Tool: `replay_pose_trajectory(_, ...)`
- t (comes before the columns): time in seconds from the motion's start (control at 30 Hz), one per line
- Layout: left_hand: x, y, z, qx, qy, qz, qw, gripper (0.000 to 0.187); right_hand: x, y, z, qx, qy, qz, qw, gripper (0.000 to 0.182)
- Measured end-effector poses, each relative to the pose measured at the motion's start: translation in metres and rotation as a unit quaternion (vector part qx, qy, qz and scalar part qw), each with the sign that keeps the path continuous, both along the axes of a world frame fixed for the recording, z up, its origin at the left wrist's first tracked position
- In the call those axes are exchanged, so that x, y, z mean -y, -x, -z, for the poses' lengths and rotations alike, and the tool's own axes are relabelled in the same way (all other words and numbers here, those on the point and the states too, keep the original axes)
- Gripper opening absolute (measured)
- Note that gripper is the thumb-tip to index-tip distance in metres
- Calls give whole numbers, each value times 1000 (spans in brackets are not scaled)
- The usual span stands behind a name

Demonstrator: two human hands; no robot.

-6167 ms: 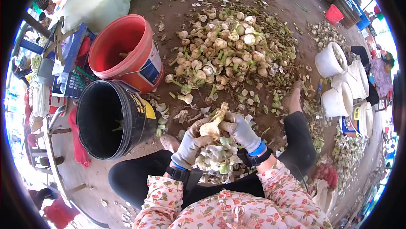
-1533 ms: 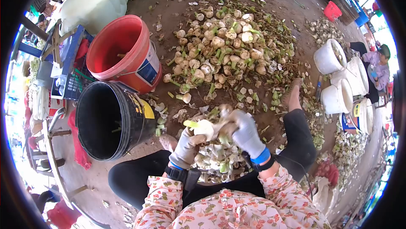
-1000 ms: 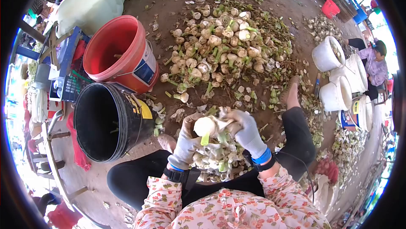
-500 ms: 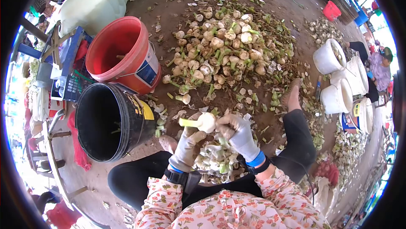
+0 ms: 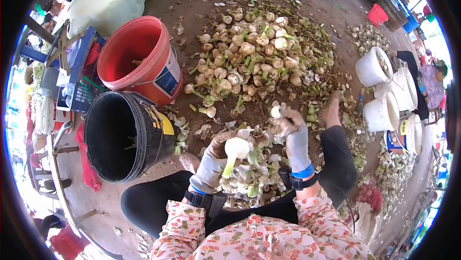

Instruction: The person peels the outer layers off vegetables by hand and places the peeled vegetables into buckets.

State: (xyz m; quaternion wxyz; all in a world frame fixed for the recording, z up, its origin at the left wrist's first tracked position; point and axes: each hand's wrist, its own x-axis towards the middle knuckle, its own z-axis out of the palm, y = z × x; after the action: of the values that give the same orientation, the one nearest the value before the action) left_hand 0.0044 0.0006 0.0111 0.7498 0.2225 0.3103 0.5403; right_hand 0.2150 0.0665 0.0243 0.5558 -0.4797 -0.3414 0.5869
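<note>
A peeled white garlic bulb point(image 5: 237, 148) with a short green stem is held in my gloved left hand point(image 5: 211, 164), stem pointing down toward me. My right hand point(image 5: 296, 137), also gloved, is apart from the bulb, to its right, fingers curled. At its fingertips shows a pale piece of garlic skin point(image 5: 275, 111). Beneath both hands lies a heap of garlic peelings point(image 5: 249, 178) between my legs. Farther forward rises a large pile of unpeeled garlic bulbs point(image 5: 249, 51) with cut stems.
To my left stand a black bucket point(image 5: 144, 154) and a red bucket point(image 5: 161, 58), beside a blue crate point(image 5: 79, 77). On the right are several white buckets point(image 5: 382, 111) and a seated person point(image 5: 432, 82). Scraps litter the dirt floor point(image 5: 187, 24).
My right hand has moved away from the bulb, right and forward, with a pale skin piece at its fingers. My left hand has turned the bulb so its stem points down instead of left.
</note>
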Motion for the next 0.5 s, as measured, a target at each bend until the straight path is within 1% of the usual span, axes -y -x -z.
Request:
replay_pose_trajectory(0.03, -1, -1, -5, -31, -8, -7, 999, 74, 4, 0, 1, 38, 3, -88, 995, 20)
replay_pose_trajectory(0.1, -5, -3, -12, -91, -25, -20, 995, 78, 12, 12, -10, 112, -11, -153, 982, 27)
replay_pose_trajectory(0.13, -5, -2, -7, -113, -25, -26, 993, 82, 13, 12, -7, 155, -70, -181, 969, 28)
replay_pose_trajectory(0.23, -4, 0, 6, -188, -83, -11, 979, 80, 13, 27, 2, 195, -93, -217, 952, 27)
replay_pose_trajectory(0.27, -4, 2, 6, -204, -91, 16, 975, 78, 14, 22, -4, 121, 55, -308, 942, 21)
replay_pose_trajectory(0.3, -2, 5, 4, -105, -29, 27, 994, 78, 15, 24, -4, 100, 52, -252, 961, 18)
replay_pose_trajectory(0.33, 0, 8, 3, -4, 32, 37, 999, 78, 16, 28, -4, 78, 48, -196, 976, 16)
replay_pose_trajectory(0.37, 2, 11, 2, 96, 91, 45, 990, 77, 15, 31, -4, 56, 43, -140, 988, 13)
replay_pose_trajectory(0.4, 0, 5, 3, 190, 63, 5, 980, 71, 14, 29, 0, -36, 78, -99, 991, 9)
replay_pose_trajectory(0.43, 0, 8, -14, 250, 62, 9, 966, 64, 14, 27, 1, -55, 83, -110, 989, 12)
replay_pose_trajectory(0.5, -2, 16, -4, 322, 143, -36, 935, 62, 16, 24, 8, -77, 77, -142, 984, 19)
